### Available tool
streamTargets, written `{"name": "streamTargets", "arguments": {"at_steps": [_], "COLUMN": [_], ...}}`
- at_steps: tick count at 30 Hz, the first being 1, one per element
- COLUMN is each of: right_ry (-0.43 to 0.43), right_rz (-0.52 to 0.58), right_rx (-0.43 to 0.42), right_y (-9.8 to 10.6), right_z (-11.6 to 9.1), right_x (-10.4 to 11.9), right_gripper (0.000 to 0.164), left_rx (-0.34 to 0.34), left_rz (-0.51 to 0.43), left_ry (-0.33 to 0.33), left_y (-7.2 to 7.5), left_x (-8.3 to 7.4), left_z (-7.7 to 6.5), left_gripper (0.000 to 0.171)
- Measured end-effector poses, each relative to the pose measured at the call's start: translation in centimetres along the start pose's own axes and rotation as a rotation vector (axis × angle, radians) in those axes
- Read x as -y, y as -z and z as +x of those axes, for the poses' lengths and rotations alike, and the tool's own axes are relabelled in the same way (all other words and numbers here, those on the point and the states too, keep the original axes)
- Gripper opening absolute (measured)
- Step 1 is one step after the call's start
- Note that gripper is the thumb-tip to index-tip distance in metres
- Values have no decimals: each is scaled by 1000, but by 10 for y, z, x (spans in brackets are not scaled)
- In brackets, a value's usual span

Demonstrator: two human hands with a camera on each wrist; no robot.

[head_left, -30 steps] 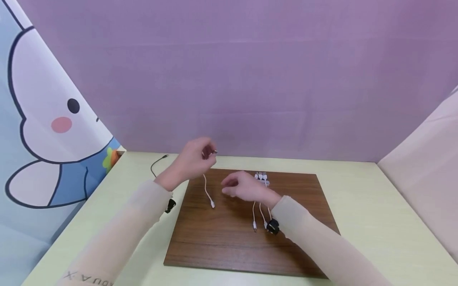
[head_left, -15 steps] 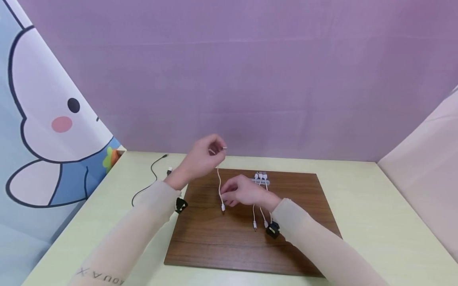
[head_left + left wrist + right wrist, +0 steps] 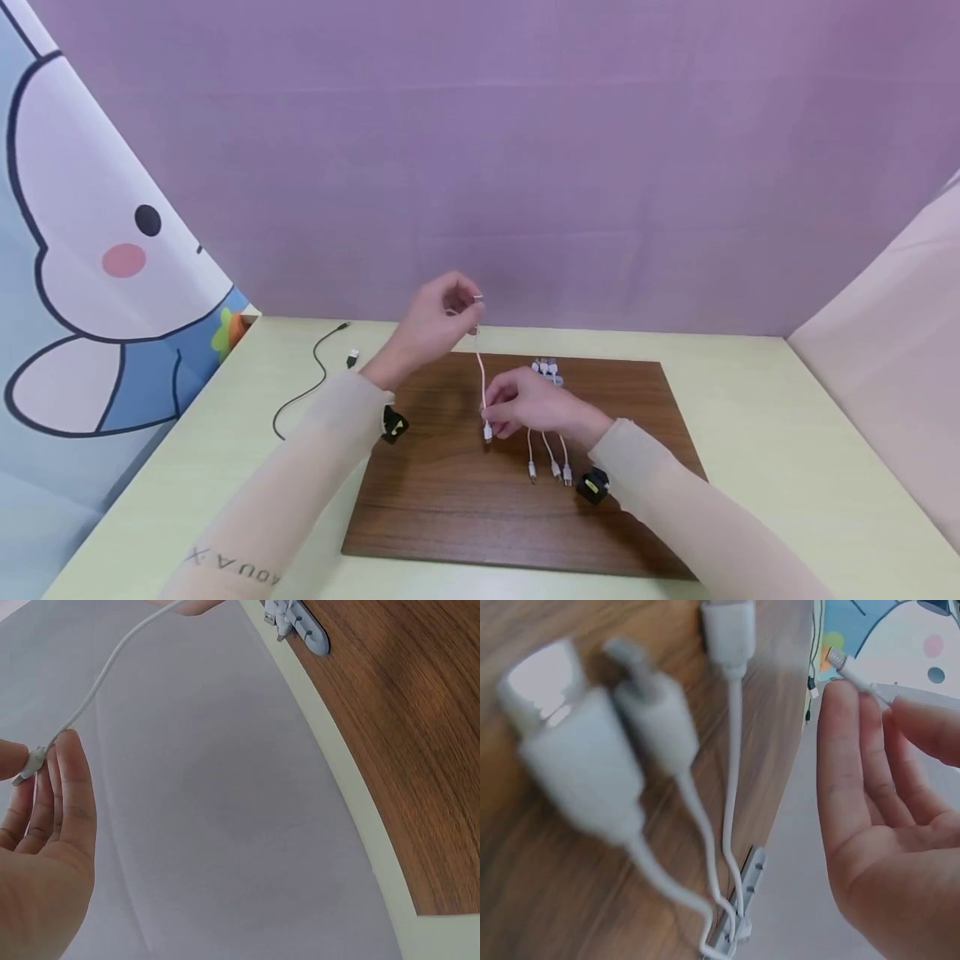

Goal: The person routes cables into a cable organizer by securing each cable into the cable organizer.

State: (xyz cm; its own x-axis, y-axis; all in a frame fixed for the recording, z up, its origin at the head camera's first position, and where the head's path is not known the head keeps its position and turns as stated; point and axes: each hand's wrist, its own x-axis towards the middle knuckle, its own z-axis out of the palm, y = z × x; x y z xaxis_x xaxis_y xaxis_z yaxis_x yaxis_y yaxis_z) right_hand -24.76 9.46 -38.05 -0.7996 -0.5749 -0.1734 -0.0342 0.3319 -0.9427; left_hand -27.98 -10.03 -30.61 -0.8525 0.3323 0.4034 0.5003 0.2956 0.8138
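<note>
My left hand (image 3: pixel 442 315) pinches one end of a white charging cable (image 3: pixel 482 375) between thumb and fingers, raised over the back edge of the brown wooden board (image 3: pixel 450 517). Its plug (image 3: pixel 31 763) sticks out past the fingertips in the left wrist view. Lower and to the right, my right hand (image 3: pixel 534 404) pinches the cable close behind its other plug (image 3: pixel 851 669), so the cable runs nearly straight between both hands. Beside the right hand, a grey cable clip (image 3: pixel 311 628) on the board's back part holds three white cables (image 3: pixel 735 742), their ends pointing toward the front.
A black cable (image 3: pixel 322 371) lies curved on the pale table (image 3: pixel 787 467) left of the board, with a black USB plug (image 3: pixel 352 358) near it. Behind the table hangs a purple cloth (image 3: pixel 525 167). A cartoon-printed cloth (image 3: pixel 90 208) borders the left side.
My left hand has moved right with its end of the white cable. My right hand, at first holding nothing, has come to pinch the cable's hanging end and shifted slightly right.
</note>
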Motion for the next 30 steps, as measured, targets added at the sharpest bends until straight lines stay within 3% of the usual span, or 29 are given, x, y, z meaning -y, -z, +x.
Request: {"name": "streamTargets", "arguments": {"at_steps": [9, 19, 24, 30], "right_ry": [-26, -20, -13, -76], "right_rz": [-126, -279, -435, -502], "right_rx": [-80, -179, -181, -167], "right_y": [7, 4, -2, -6], "right_z": [-14, -24, -29, -32], "right_x": [-5, -11, -8, -3], "right_gripper": [4, 8, 16, 19], "left_rx": [16, 52, 59, 76], "left_rz": [-9, 35, 37, 44], "left_ry": [26, 51, 93, 145], "left_y": [-9, -31, -40, -47], "left_x": [2, 10, 14, 25], "left_z": [6, 20, 25, 26], "left_gripper": [11, 14, 15, 15]}}
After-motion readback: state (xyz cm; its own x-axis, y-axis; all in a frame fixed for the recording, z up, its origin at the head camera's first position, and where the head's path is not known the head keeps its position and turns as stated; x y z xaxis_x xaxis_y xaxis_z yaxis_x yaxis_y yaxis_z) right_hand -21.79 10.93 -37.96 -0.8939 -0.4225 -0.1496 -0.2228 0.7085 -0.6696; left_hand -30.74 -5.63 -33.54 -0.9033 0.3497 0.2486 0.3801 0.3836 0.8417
